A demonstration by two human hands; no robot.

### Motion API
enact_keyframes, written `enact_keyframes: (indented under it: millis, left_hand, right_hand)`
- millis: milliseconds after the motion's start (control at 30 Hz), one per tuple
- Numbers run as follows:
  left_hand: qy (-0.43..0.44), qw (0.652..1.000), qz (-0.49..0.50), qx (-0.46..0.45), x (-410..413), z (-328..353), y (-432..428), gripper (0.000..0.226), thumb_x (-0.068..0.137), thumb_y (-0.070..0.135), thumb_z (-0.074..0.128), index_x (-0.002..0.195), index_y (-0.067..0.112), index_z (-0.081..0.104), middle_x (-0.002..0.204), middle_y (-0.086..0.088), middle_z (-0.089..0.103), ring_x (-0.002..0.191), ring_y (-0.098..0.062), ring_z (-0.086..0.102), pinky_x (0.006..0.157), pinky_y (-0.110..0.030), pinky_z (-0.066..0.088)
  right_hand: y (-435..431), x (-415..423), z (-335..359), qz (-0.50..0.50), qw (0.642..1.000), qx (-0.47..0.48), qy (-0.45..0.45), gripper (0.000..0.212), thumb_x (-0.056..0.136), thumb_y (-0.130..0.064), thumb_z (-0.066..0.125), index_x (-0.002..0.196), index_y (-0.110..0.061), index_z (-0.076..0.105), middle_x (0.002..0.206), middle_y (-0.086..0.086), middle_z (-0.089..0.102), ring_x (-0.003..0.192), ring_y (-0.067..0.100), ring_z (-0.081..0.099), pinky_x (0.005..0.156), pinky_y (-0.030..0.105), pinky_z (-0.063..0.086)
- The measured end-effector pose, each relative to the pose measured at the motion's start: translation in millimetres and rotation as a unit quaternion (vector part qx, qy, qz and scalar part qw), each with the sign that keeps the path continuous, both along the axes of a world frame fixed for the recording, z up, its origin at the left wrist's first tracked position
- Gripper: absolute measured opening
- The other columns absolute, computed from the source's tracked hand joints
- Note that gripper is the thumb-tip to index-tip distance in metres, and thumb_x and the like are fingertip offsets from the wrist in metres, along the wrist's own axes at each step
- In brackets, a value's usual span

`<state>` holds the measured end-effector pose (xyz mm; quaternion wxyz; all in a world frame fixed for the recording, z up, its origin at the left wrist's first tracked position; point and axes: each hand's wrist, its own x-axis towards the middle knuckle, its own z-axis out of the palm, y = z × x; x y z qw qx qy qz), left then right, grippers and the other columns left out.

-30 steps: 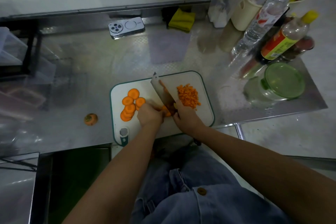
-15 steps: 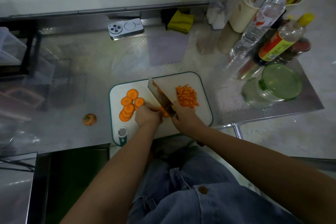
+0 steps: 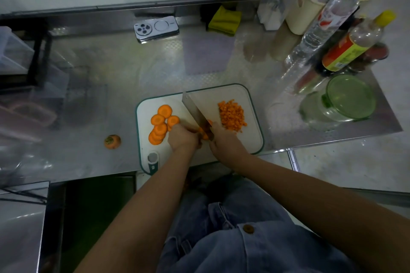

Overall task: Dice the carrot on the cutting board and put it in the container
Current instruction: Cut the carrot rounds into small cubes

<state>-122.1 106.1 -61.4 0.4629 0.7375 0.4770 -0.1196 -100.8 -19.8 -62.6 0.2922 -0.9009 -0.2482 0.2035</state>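
- The cutting board [image 3: 221, 95] is laid at the near edge of the bench [image 3: 111, 86], and every place below is given from it.
- The right hand [image 3: 225, 142] is held over the board's near middle, with the forearm brought in from the lower right. Its grip is closed round the handle of the knife [image 3: 195, 109]; the handle itself is hidden under the hand.
- The blade is angled from the hand towards the board's far left, and its near part is set down on the carrot pieces [image 3: 204, 133].
- The left hand [image 3: 183, 137] is placed just left of the blade, knuckles up, with the forearm brought in from the lower left. Its fingers are curled, and the carrot pieces are held down under them against the board.
- Round carrot slices [image 3: 160, 124] are stacked in an overlapping row on the board's left part, touching the left hand.
- A heap of diced carrot [image 3: 231, 115] is gathered on the board's right part, just right of the blade.
- The container [image 3: 348, 97], a clear tub closed with a green lid, is seen on the bench well to the right of the board.
- A cut carrot top [image 3: 112, 141] is left on the bench to the left of the board.
- A phone [image 3: 156, 28] and a yellow cloth [image 3: 225, 20] are seen on the bench beyond the board's far edge.
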Motion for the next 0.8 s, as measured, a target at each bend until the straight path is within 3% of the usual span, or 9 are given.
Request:
enact_keyframes:
  millis: [67,167,367,533,667,800]
  left_hand:
    - [-0.003,1.000,0.003,-0.001,-0.6,0.9,-0.1,0.016,0.076,0.013,0.075,0.065,0.009,0.065,0.058,-0.004,0.063,0.050,-0.014,0.059,0.053,-0.027,0.052]
    - [-0.004,1.000,-0.002,0.005,-1.1,1.1,-0.3,0.022,0.077,0.016,0.074,0.058,0.013,0.064,0.056,-0.002,0.062,0.053,-0.015,0.061,0.061,-0.029,0.055]
    - [0.002,1.000,-0.008,0.010,-2.2,0.9,1.0,0.020,0.080,0.019,0.071,0.062,0.012,0.068,0.052,0.002,0.059,0.048,-0.007,0.052,0.052,-0.022,0.043]
    - [0.005,1.000,-0.006,0.014,-1.9,-0.9,1.5,0.018,0.077,0.017,0.070,0.062,0.007,0.071,0.055,-0.002,0.063,0.053,-0.013,0.057,0.062,-0.026,0.050]
    - [0.001,1.000,-0.001,0.010,-1.3,-3.3,0.9,0.015,0.074,0.016,0.071,0.063,0.006,0.071,0.059,-0.006,0.067,0.061,-0.020,0.065,0.069,-0.033,0.058]
    - [0.004,1.000,-0.002,0.016,-0.3,-2.7,0.9,0.010,0.070,0.011,0.072,0.063,0.005,0.070,0.066,-0.010,0.069,0.066,-0.024,0.067,0.066,-0.034,0.057]
  right_hand:
    - [2.2,1.2,-1.0,-0.004,1.000,-0.001,-0.002,0.037,0.087,-0.006,0.050,0.123,-0.002,0.045,0.093,0.022,0.061,0.082,0.039,0.059,0.061,0.037,0.040]
    - [6.1,8.6,3.0,-0.016,1.000,-0.003,-0.007,0.027,0.088,-0.007,0.049,0.114,0.000,0.046,0.082,0.021,0.060,0.074,0.040,0.058,0.058,0.042,0.041]
    - [0.7,8.6,10.8,0.005,1.000,0.011,-0.013,0.023,0.089,-0.007,0.048,0.111,-0.003,0.047,0.078,0.018,0.060,0.070,0.036,0.058,0.056,0.040,0.042]
    - [-6.0,0.9,10.8,0.024,0.999,0.016,-0.014,0.037,0.088,-0.004,0.050,0.124,0.000,0.045,0.092,0.022,0.061,0.079,0.037,0.058,0.060,0.031,0.031]
    - [-12.2,-9.2,6.3,0.025,0.999,-0.036,-0.003,0.052,0.090,-0.008,0.048,0.139,-0.008,0.032,0.094,0.021,0.061,0.082,0.038,0.058,0.060,0.033,0.036]
    - [-3.0,-10.4,1.1,0.006,0.999,-0.039,0.012,0.061,0.089,-0.008,0.047,0.146,-0.012,0.024,0.100,0.021,0.061,0.086,0.040,0.058,0.065,0.036,0.044]
